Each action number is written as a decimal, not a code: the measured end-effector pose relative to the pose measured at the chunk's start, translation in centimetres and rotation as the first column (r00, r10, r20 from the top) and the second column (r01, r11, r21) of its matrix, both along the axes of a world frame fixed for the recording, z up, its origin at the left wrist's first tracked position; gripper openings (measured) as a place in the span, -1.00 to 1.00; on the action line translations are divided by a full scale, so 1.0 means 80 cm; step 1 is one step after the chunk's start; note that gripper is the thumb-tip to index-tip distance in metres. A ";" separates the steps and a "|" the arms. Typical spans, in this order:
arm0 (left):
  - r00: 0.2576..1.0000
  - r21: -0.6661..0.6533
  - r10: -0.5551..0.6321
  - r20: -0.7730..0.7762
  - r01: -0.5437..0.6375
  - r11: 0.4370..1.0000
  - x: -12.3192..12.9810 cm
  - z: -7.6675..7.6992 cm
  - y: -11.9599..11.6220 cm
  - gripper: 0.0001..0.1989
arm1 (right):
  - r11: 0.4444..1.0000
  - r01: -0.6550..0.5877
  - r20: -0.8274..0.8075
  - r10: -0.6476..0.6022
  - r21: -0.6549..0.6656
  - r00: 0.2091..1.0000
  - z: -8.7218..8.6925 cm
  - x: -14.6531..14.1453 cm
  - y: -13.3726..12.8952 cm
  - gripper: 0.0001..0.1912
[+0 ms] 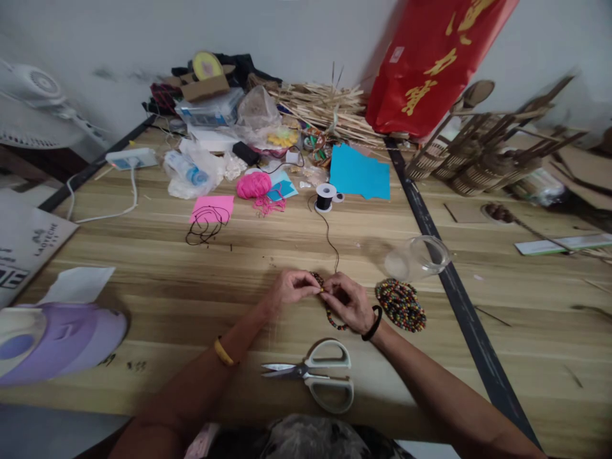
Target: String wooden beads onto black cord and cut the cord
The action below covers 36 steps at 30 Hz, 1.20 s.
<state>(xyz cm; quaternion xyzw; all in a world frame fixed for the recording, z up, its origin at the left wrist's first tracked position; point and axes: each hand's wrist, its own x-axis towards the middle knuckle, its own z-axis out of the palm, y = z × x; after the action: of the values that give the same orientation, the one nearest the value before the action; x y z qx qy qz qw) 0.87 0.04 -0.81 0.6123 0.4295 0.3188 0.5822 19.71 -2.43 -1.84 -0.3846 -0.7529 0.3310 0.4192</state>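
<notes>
Both hands meet over a strand of small coloured beads (336, 325) at the middle of the table. My left hand (292, 287) pinches the strand near a yellow bead between thumb and forefinger. My right hand (350, 301) also has its fingertips closed at that spot, partly hiding the strand. A black cord (329, 234) runs from behind my right hand up to a spool of black cord (324, 199). Right of my right hand lies a coil of multicoloured beads (400, 305). Scissors (310, 373) with pale handles lie in front of the hands, blades slightly apart.
A clear jar (421, 256) lies behind the bead coil. Pink yarn (253, 185), blue paper (359, 172) and a pink sheet (217, 208) with black cord are farther back. A purple-and-white appliance (71, 338) stands left; woven baskets (471, 159) stand right.
</notes>
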 end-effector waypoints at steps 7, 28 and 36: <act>0.999 0.052 -0.019 -0.027 0.020 0.998 0.000 0.001 0.001 -0.86 | 0.997 0.000 0.044 -0.003 0.074 0.999 0.002 0.002 0.002 -0.91; 0.999 0.087 0.023 -0.032 -0.020 0.996 0.003 0.004 -0.002 -0.84 | 0.975 0.029 -0.112 -0.055 -0.222 0.992 -0.007 0.003 0.005 -0.79; 0.997 0.139 0.033 -0.064 -0.024 0.990 0.002 -0.002 0.001 -0.82 | 0.952 0.019 -0.108 -0.055 -0.306 0.993 0.008 0.017 0.016 -0.75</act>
<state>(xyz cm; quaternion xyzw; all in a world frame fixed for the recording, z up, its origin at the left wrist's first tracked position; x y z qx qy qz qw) 1.06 0.12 -0.93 0.6552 0.4342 0.3357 0.5192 21.08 -1.13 -1.20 -0.4389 -0.6600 0.4568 0.4038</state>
